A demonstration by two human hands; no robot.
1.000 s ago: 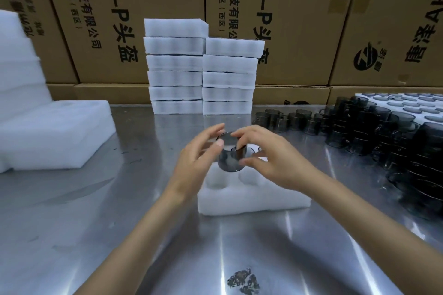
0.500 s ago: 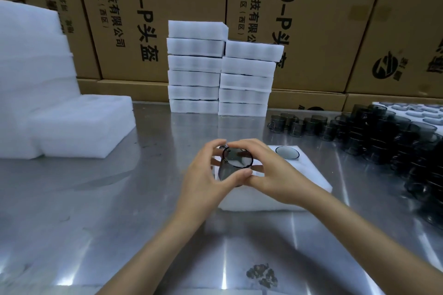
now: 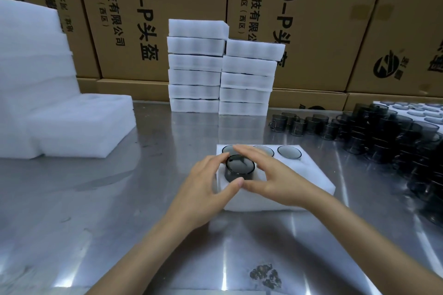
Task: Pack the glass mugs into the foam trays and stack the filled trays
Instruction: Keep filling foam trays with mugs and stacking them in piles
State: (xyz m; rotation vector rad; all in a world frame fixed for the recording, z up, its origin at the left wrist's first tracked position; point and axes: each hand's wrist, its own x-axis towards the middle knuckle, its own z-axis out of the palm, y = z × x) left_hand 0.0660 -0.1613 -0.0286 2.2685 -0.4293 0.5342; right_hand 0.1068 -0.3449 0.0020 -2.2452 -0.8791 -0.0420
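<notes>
Several tall brown cardboard cartons (image 3: pixel 182 19) printed with black characters wall off the back of the scene, and the brushed stainless-steel table (image 3: pixel 96 211) runs up to them, glossy enough to mirror what stands on it. On its left sits a bulky heap of white foam blocks (image 3: pixel 48 103); at the back, two neat columns of filled white foam trays (image 3: pixel 220 72) stand side by side, probably kept out of the working area so that finished goods stay safe. To the right, a crowd of loose smoky grey glass mugs (image 3: pixel 383 136) waits within easy reach of the right arm.

In the middle lies the white foam tray being filled (image 3: pixel 311 179), with three mugs already sunk in its far row. The smoky glass mug in hand (image 3: pixel 239 169) stands in the near left pocket, its rim well above the foam, so it seems not fully seated. The left hand (image 3: pixel 206 184) curls thumb and fingers around its left side. The right hand (image 3: pixel 275 179) pinches it between thumb and stretched fingers. Gripping from both sides likely keeps the glass upright as it is worked down. A small dark smudge (image 3: pixel 265 275) marks the near table.
</notes>
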